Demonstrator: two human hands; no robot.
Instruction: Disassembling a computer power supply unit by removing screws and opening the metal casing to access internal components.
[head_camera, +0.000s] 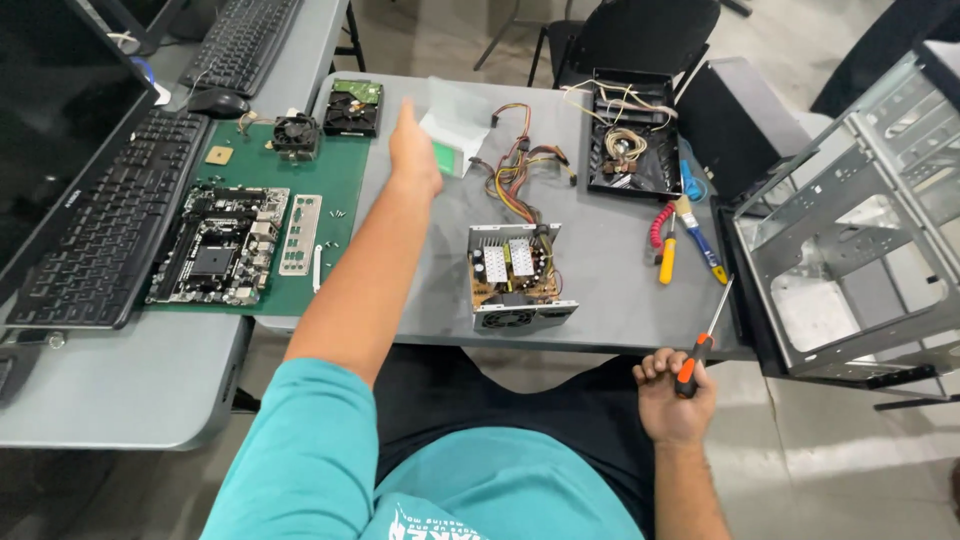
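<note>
My left hand (413, 150) is stretched out over the grey table (600, 280), its fingers on a clear plastic bag with a green card (452, 125) inside. My right hand (672, 392) rests low near my lap, gripping a screwdriver (705, 340) with an orange and black handle, its shaft pointing up toward the table edge. An opened power supply (515, 275) with bundled coloured wires (520, 170) lies on the table between my hands.
A green mat (340, 180) carries a motherboard (220, 245), a metal port shield (299, 234), a fan (296, 132) and a hard drive (353, 107). Keyboards (100, 230) and a monitor (45, 130) stand left. A black tray of cables (630, 135), pliers and a brush (685, 235), and an open metal case (860, 220) sit right.
</note>
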